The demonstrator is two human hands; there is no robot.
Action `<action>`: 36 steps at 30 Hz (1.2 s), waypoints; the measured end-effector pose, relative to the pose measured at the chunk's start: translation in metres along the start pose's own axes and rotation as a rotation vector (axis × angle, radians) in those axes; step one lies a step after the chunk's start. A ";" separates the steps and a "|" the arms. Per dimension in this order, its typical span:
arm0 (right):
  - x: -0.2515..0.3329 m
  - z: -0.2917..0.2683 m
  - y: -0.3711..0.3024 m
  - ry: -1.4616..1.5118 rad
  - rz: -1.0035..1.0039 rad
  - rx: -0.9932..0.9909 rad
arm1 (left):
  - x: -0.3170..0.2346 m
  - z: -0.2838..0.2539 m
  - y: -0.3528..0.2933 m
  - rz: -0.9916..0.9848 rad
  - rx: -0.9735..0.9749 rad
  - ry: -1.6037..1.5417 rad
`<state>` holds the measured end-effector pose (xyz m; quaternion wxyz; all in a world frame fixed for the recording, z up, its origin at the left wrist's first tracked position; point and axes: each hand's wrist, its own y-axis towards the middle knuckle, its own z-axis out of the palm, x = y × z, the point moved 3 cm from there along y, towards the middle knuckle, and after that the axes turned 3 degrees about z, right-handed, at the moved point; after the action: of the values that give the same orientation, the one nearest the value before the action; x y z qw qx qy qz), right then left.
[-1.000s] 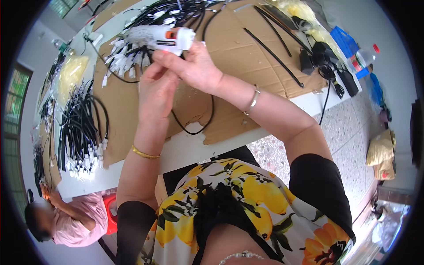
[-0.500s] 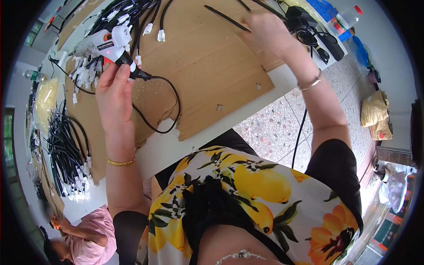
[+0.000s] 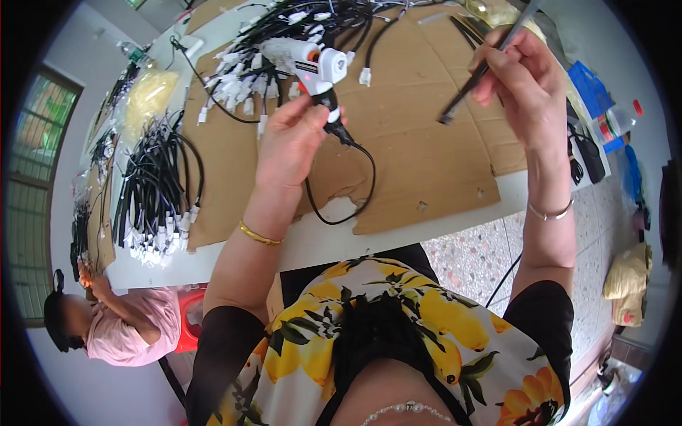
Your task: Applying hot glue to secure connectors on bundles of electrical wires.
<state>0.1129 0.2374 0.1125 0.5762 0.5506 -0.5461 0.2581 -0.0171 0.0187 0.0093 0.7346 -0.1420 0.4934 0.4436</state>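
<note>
While left hand (image 3: 287, 148) grips glue gun handle (image 3: 326, 99), right hand (image 3: 529, 89) pinches black rod (image 3: 462, 97) mid-length.

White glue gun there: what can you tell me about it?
The glue gun looks plastic: white body, orange patch, smudged greyish end pointing left, dark-and-white handle. The left hand grips the handle, holding the gun tilted over the cardboard. A black cord loops from the handle's bottom.

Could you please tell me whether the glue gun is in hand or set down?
In hand: the left grip holds the glue gun by its handle, with the cord trailing from the handle's end.
</note>
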 end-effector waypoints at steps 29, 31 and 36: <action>-0.009 0.073 -0.015 -0.179 -0.681 -0.130 | 0.001 0.004 -0.009 -0.136 0.055 -0.178; 0.005 0.076 -0.021 -0.367 -0.729 -0.126 | 0.001 0.004 -0.009 -0.129 0.062 -0.169; -0.001 0.077 -0.020 -0.313 -0.663 -0.175 | 0.001 0.004 -0.008 -0.058 0.013 -0.039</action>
<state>0.1046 0.1620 0.0889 0.5829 0.6790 -0.4396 -0.0770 -0.0083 0.0179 0.0086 0.7576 -0.1427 0.4774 0.4217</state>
